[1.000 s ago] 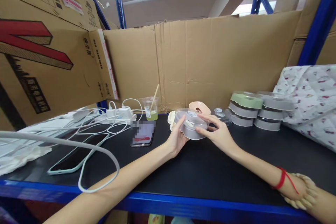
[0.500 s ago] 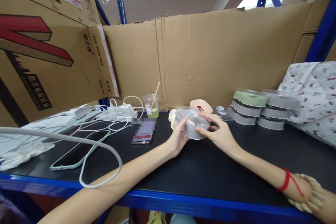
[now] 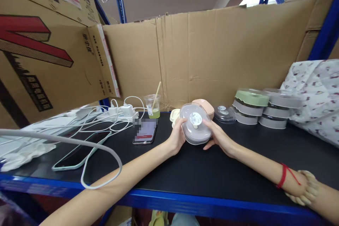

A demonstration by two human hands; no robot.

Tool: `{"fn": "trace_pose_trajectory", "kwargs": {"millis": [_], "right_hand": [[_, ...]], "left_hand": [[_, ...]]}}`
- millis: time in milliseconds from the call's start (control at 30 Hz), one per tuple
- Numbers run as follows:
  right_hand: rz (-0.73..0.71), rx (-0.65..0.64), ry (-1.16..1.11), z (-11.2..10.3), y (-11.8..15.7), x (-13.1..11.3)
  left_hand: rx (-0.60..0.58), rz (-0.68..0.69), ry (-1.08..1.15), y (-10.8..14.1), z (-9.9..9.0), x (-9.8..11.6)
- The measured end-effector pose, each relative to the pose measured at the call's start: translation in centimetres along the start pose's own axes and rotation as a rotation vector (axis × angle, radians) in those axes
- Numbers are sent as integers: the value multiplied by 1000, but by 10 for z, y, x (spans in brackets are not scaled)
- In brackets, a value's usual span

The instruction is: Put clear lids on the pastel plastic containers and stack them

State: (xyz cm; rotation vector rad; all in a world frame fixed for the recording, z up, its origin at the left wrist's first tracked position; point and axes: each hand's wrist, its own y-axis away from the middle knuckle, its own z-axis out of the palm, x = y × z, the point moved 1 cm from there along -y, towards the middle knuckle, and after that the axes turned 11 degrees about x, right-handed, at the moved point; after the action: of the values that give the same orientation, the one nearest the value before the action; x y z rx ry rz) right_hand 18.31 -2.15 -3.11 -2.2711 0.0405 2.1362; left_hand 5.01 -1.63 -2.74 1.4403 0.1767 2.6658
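A grey box with a clear domed lid is held up above the black tabletop, its lid tilted toward me. On top of the lid is a round white label. My left hand grips the box's left side, thumb on the lid. Opposite it, my right hand holds the right side, with a finger spread below the rim. Behind the box stand a pink container and a cream one, both partly hidden. Clear lids with round labels lie to the right of them.
Stacked grey boxes, one green one on top, stand at the right beside a patterned bag. At left are a phone, another phone, white cables, a power strip and a drink cup. Cardboard walls the back.
The box has tipped so that its lid and label face me more. My right fingers have shifted from the lid's top down to its right side.
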Motion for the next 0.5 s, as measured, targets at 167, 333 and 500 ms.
{"fn": "trace_pose_trajectory", "kwargs": {"millis": [167, 333, 500], "right_hand": [[70, -35, -56, 0, 3, 0], [0, -36, -31, -1, 0, 1], [19, -15, -65, 0, -2, 5]], "left_hand": [[-36, -8, -35, -3, -2, -2], [28, 18, -87, -11, -8, -2], [92, 9, -128, -15, -11, -1]]}}
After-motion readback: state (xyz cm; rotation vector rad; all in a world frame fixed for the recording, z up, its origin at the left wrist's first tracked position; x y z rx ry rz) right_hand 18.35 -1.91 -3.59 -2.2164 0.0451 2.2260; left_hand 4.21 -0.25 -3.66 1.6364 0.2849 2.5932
